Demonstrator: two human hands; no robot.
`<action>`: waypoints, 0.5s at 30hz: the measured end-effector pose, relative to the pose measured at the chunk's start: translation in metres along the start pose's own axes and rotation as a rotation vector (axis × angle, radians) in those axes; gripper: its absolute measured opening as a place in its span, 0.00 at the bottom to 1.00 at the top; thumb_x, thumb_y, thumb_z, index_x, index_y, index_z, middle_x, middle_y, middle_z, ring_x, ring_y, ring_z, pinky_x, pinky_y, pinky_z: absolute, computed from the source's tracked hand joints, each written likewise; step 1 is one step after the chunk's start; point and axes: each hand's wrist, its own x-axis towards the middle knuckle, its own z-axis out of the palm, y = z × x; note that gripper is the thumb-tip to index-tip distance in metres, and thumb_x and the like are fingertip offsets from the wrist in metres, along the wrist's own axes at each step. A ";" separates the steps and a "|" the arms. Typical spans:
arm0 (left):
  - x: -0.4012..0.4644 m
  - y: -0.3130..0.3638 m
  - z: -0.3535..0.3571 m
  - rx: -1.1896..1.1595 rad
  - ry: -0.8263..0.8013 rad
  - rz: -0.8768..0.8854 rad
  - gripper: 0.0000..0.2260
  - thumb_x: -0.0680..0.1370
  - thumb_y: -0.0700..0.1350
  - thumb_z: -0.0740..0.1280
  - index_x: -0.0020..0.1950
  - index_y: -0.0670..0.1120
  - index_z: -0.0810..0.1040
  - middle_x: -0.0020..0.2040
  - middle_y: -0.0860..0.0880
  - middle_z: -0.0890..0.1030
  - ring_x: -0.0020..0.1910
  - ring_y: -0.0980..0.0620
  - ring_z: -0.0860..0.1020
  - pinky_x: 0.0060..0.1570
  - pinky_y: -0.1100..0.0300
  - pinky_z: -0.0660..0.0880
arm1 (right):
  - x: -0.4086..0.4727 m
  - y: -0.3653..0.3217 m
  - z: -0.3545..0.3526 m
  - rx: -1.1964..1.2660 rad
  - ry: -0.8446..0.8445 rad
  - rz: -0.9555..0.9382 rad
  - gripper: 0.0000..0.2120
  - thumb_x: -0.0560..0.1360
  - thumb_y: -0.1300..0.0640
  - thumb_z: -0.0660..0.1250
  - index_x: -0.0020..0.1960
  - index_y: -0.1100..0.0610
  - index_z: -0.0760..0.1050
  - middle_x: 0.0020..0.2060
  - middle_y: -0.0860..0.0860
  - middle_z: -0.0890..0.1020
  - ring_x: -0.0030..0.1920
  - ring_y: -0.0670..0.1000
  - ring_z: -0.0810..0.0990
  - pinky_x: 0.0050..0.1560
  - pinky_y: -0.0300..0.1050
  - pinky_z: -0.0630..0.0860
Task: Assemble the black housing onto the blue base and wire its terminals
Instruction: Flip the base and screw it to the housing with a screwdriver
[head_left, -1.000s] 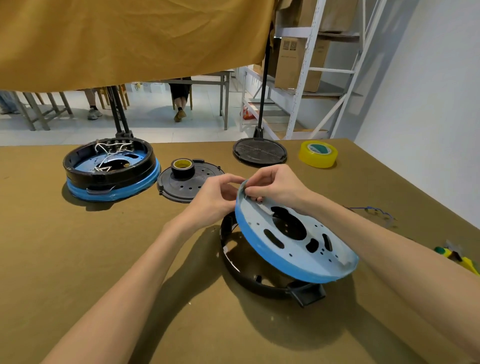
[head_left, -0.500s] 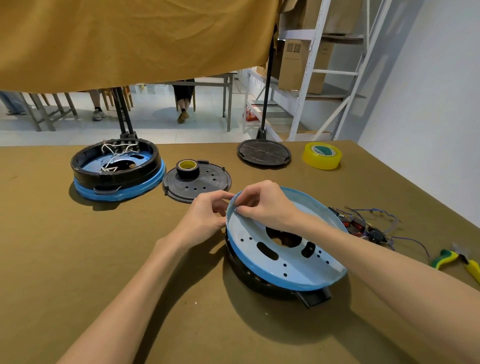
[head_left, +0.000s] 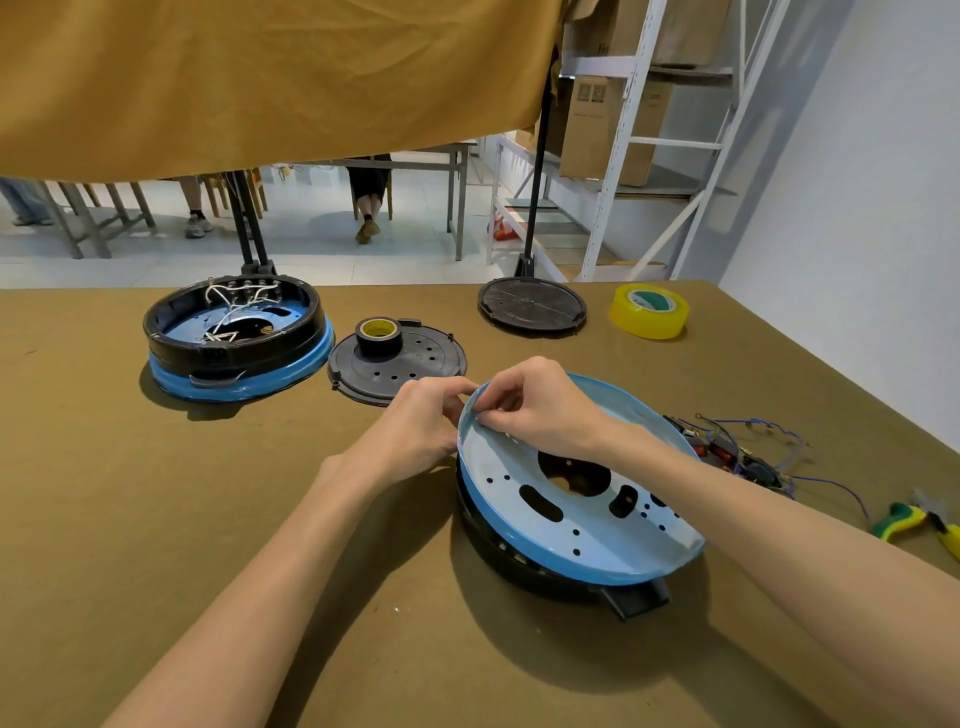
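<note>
Two hands, left hand (head_left: 415, 423) and right hand (head_left: 540, 410), pinching blue base (head_left: 587, 525) rim, base now lowered flatter onto black housing (head_left: 524, 564), wires (head_left: 748, 452) beside.

1. The round black plastic housing (head_left: 524, 564) sits mostly hidden beneath the round pale-blue perforated metal base (head_left: 582, 525).
2. The green-and-yellow-handled pliers (head_left: 914, 522) run off the right edge.
3. The tangle of thin blue wires with small dark connectors (head_left: 748, 452) is too small to read.
</note>
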 end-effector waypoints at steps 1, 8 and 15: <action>0.001 0.000 0.000 -0.003 -0.003 0.000 0.22 0.72 0.46 0.80 0.65 0.54 0.81 0.53 0.58 0.84 0.52 0.63 0.82 0.49 0.64 0.81 | 0.000 0.000 0.000 -0.003 0.002 -0.003 0.05 0.75 0.62 0.75 0.49 0.56 0.88 0.42 0.49 0.87 0.43 0.47 0.85 0.47 0.47 0.83; -0.004 -0.007 0.003 -0.114 0.040 -0.042 0.23 0.72 0.43 0.80 0.65 0.51 0.82 0.54 0.57 0.85 0.54 0.62 0.83 0.52 0.61 0.82 | -0.004 -0.003 0.009 -0.028 0.026 -0.045 0.05 0.75 0.62 0.75 0.51 0.57 0.87 0.43 0.49 0.86 0.43 0.46 0.84 0.47 0.43 0.82; -0.014 -0.010 -0.004 -0.277 -0.073 -0.100 0.20 0.76 0.42 0.77 0.63 0.61 0.80 0.56 0.64 0.84 0.56 0.64 0.82 0.47 0.68 0.80 | -0.009 -0.005 0.009 -0.069 0.030 -0.079 0.03 0.75 0.63 0.76 0.48 0.58 0.87 0.44 0.49 0.86 0.43 0.44 0.82 0.44 0.35 0.79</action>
